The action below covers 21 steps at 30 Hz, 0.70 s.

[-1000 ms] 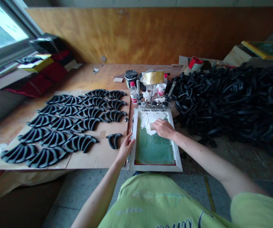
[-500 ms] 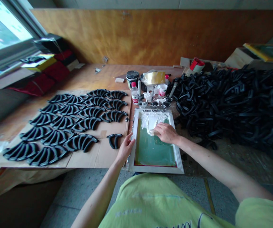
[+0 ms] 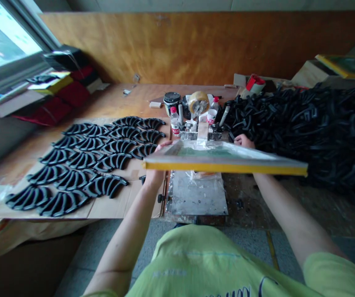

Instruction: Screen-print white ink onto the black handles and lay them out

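Note:
The silk-screen frame is raised on a tilt, its yellow-taped front edge facing me. My left hand is closed around its left side, partly hidden by the frame. Past the frame's right side, my right hand is at the near-left edge of a heap of black curved plastic parts. Its fingers are curled, and what they hold, if anything, cannot be made out. A pale squeegee stands at the back of the screen by the clamps. Below the frame lies a grey metal base plate.
Rows of black curved parts lie fanned out on cardboard at left. Behind the clamps stand red-capped bottles, a paint tub, a tape roll and a paper cup. Boxes sit by the window.
The screen frame has swung up off the base plate with my left hand on it. My right hand has let go of the squeegee and moved right to the black heap.

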Available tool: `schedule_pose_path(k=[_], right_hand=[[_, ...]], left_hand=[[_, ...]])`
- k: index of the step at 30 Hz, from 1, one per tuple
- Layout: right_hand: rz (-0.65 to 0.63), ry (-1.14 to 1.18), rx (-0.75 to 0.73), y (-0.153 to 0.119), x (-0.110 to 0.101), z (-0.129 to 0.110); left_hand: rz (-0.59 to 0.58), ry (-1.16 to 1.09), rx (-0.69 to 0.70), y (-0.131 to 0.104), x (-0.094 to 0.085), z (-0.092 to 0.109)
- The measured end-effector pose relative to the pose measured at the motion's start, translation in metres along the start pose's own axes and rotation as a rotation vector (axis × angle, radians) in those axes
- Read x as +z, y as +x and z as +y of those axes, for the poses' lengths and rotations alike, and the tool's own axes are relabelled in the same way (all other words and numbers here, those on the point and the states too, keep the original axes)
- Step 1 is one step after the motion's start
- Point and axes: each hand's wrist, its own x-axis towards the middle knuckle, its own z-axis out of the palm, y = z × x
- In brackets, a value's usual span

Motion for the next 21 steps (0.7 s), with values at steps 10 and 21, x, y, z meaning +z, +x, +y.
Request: schedule_pose_path(k=[10, 21], right_hand=[[-0.181, 0.008, -0.42, -0.106, 0.06, -0.047], [-0.248, -0.378, -0.3, -0.107, 0.03, 0.026]], left_hand=[[-0.15, -0.05, -0.563, -0.044, 0.024, -0.069], [0.27, 0.416, -0.585, -0.066, -0.121, -0.125]])
